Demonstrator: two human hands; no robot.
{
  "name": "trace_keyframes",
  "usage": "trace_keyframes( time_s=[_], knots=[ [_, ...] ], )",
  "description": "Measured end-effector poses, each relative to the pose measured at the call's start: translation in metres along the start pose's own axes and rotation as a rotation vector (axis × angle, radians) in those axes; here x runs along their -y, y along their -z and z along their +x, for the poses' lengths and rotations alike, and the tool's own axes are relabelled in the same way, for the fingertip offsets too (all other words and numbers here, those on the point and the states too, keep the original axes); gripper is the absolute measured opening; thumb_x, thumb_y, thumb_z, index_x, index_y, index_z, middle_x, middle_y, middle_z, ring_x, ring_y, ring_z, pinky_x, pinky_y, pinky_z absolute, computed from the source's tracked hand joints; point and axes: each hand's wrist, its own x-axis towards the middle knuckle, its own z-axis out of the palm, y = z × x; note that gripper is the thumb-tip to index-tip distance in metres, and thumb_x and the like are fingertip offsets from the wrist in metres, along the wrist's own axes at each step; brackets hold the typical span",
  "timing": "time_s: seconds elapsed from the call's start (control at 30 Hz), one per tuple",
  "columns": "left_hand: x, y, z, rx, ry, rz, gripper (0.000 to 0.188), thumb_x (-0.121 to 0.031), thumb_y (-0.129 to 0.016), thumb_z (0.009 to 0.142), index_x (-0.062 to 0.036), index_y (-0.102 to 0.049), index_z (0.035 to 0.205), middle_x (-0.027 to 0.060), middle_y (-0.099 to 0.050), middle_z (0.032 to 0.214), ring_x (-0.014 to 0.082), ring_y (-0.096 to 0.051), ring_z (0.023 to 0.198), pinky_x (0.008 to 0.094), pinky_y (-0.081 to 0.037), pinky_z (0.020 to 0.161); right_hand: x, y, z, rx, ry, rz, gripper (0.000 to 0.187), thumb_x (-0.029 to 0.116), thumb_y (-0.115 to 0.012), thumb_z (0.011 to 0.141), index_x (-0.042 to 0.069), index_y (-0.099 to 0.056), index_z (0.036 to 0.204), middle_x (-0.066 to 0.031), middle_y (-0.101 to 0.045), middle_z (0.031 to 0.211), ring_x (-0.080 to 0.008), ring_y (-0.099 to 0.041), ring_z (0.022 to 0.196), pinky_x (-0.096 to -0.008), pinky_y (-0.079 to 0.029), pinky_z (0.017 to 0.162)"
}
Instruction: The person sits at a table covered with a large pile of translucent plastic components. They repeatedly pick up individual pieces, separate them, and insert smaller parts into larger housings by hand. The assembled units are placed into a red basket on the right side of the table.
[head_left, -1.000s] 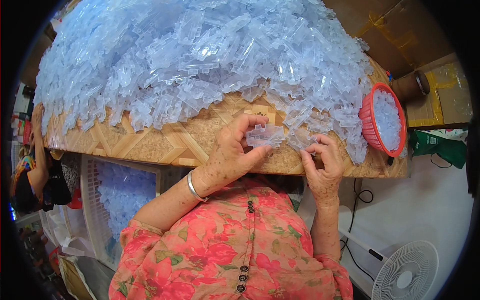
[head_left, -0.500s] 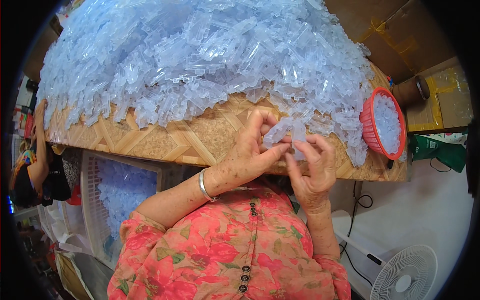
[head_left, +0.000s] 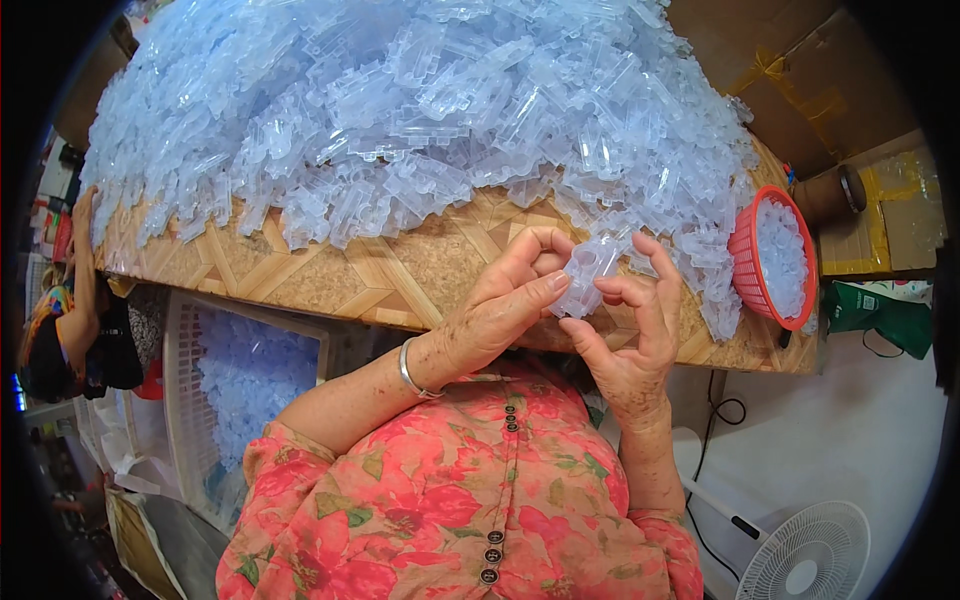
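In front of my chest, my left hand pinches a thin, clear, frosted plastic piece between thumb and fingers. The piece is tilted, with moulded shapes on its face. My right hand is at its right side with fingers spread; the index fingertip is at the piece's edge and the thumb tip is by its lower corner. Whether those tips touch it, I cannot tell. Beyond both hands, a large heap of similar clear plastic pieces covers most of the wood-patterned table.
A red plastic basket of clear pieces tilts at the table's right end. Below the table at left sits a white crate of similar pieces. A white fan stands lower right, cardboard boxes behind. Another person's arm shows far left.
My right hand's fingers have spread from a pinch and moved slightly apart from the left. The plastic piece has turned more upright in my left hand. The view has shifted slightly.
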Motion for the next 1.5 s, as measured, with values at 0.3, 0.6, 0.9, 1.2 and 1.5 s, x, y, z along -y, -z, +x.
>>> trace_keyframes(
  time_s=[0.3,0.6,0.9,1.2,1.5],
  knots=[
    [-0.011,-0.007,-0.004,0.071,0.066,0.050,0.066,-0.020,-0.053,0.104,-0.0006,-0.020,0.158,0.0124,-0.037,0.155,0.0203,-0.041,0.140,0.0349,-0.036,0.114,-0.010,0.000,-0.006,0.004,-0.041,0.128,0.073,0.012,-0.089,0.067,0.004,-0.056,0.131,-0.0179,-0.055,0.138,-0.0262,-0.065,0.106,-0.0348,-0.057,0.084],
    [-0.015,-0.011,-0.005,0.121,0.036,0.119,0.065,-0.017,-0.053,0.104,0.0001,-0.021,0.159,0.0109,-0.030,0.160,0.0213,-0.031,0.147,0.0369,-0.028,0.120,-0.005,-0.001,-0.007,0.075,-0.083,0.064,0.087,0.012,-0.088,0.067,0.002,-0.048,0.144,-0.0174,-0.053,0.138,-0.0289,-0.060,0.118,-0.0361,-0.056,0.089],
    [-0.020,-0.014,-0.006,0.144,0.046,0.136,0.063,-0.012,-0.051,0.104,-0.0004,-0.022,0.159,0.0090,-0.030,0.161,0.0187,-0.033,0.146,0.0358,-0.031,0.119,-0.008,-0.002,-0.006,0.020,0.053,-0.036,0.086,0.012,-0.087,0.066,0.003,-0.049,0.143,-0.0178,-0.051,0.141,-0.0318,-0.059,0.122,-0.0385,-0.054,0.094],
    [-0.023,-0.009,-0.008,0.173,0.098,0.172,0.064,-0.013,-0.052,0.104,-0.0030,-0.022,0.160,0.0050,-0.036,0.157,0.0139,-0.044,0.136,0.0309,-0.041,0.110,-0.016,-0.002,-0.005,0.031,0.138,0.010,0.086,0.015,-0.089,0.065,0.003,-0.052,0.142,-0.0190,-0.057,0.138,-0.0330,-0.059,0.123,-0.0397,-0.054,0.098],
    [-0.024,-0.007,-0.009,0.189,0.070,0.256,0.063,-0.013,-0.053,0.104,-0.0027,-0.024,0.160,0.0047,-0.037,0.158,0.0124,-0.044,0.136,0.0296,-0.041,0.109,-0.017,-0.007,-0.013,0.010,0.083,0.011,0.087,0.021,-0.090,0.067,0.000,-0.051,0.142,-0.0203,-0.056,0.139,-0.0340,-0.059,0.124,-0.0404,-0.054,0.099]
  ],
)
